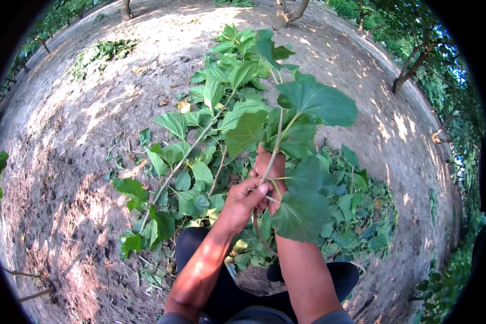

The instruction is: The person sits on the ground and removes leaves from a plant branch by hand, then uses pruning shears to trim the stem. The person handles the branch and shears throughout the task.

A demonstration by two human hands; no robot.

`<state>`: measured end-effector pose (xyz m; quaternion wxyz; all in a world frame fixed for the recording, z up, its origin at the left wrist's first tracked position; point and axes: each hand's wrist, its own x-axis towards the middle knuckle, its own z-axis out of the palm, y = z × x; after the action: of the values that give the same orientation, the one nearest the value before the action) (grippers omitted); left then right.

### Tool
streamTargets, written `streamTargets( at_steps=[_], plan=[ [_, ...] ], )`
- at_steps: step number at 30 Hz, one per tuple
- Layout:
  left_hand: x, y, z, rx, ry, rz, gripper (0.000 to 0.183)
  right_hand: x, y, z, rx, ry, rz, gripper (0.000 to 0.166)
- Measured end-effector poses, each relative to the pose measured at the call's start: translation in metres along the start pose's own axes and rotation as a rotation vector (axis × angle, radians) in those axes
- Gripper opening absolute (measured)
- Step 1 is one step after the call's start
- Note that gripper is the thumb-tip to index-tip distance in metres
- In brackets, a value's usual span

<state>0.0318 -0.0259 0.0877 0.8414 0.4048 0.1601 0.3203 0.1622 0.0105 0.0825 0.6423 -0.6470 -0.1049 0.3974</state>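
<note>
A leafy branch (281, 121) with broad green leaves rises in front of me. My left hand (243, 200) pinches its stem between thumb and fingers. Just beyond, my right hand (269, 164) is at the same branch, partly hidden behind the stem and leaves; how its fingers sit is hard to see. A thin brown stem end (261, 235) hangs below the hands. To the left, a second long leafy branch (186, 156) slants over more cut foliage. A heap of loose green leaves (348, 206) lies on the ground to the right.
Bare, sun-dappled soil (85, 133) surrounds the foliage. A small leaf pile (101, 56) lies farther off at the upper left. Tree trunks (126, 10) stand beyond, with another leaning tree (411, 73) at the right. My dark-clothed knees (190, 243) are close below the branches.
</note>
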Motion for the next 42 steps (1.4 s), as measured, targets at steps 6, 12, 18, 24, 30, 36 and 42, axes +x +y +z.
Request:
streamTargets(
  at_steps=[6, 12, 18, 24, 30, 36, 42],
  plan=[
    [-0.001, -0.006, 0.001, 0.052, -0.018, 0.030, 0.016, -0.017, -0.003, -0.014, -0.047, -0.079, -0.057, 0.014],
    [0.006, -0.004, 0.008, -0.055, 0.087, 0.033, 0.016, -0.044, -0.026, -0.040, 0.294, -0.301, -0.171, 0.015],
    [0.012, -0.005, -0.001, -0.081, 0.168, -0.007, 0.017, -0.018, -0.005, -0.115, 0.155, -0.096, -0.189, 0.019],
    [0.016, -0.004, -0.003, -0.054, 0.316, 0.023, 0.019, 0.046, 0.022, -0.240, 0.379, 0.299, 0.120, 0.024],
    [0.019, -0.002, 0.000, -0.005, 0.376, 0.048, 0.019, 0.011, 0.046, -0.244, 0.098, 0.370, 0.241, 0.055],
    [0.021, -0.006, -0.004, 0.066, 0.381, 0.060, 0.020, -0.039, 0.019, -0.145, -0.149, -0.331, 0.116, 0.034],
    [0.018, -0.002, -0.001, 0.140, 0.371, 0.073, 0.019, -0.087, -0.052, -0.057, -0.034, -0.378, -0.244, 0.041]
  ],
)
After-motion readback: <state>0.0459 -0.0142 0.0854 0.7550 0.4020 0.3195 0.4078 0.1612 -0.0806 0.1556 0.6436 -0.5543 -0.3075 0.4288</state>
